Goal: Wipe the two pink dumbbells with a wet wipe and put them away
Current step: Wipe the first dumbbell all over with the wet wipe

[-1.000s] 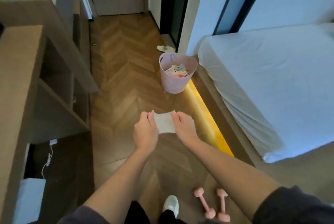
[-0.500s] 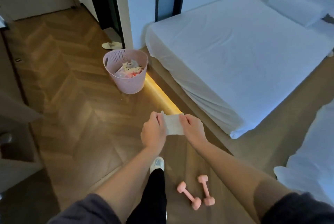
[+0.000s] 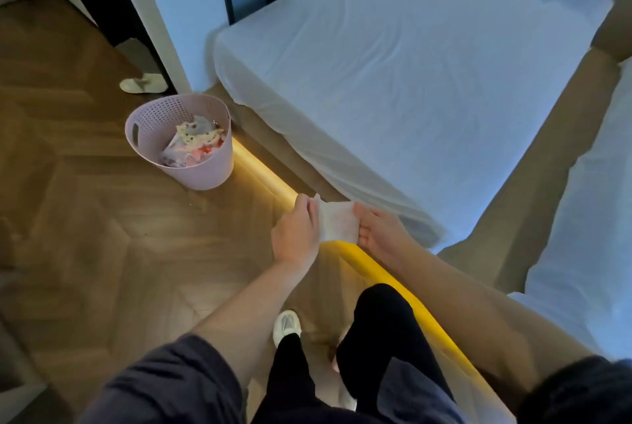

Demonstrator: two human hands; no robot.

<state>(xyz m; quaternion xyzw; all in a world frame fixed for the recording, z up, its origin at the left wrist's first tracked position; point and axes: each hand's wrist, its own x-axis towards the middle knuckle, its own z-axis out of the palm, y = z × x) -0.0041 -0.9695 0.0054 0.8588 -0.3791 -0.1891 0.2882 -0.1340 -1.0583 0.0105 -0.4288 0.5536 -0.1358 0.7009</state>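
A white wet wipe is stretched between my two hands in front of me, above the wooden floor. My left hand pinches its left edge and my right hand pinches its right edge. The two pink dumbbells are hidden behind my raised right leg; only a small pink bit shows beside that leg near the floor.
A pink perforated bin holding rubbish stands on the floor to the left, by the bed's lit base. A white bed fills the right side. A pale slipper lies near the dark doorway. My left foot stands on the floor.
The view has swung right and forward toward the bed. My right leg has come up in front of the dumbbells, which showed on the floor before. Both hands still hold the wipe.
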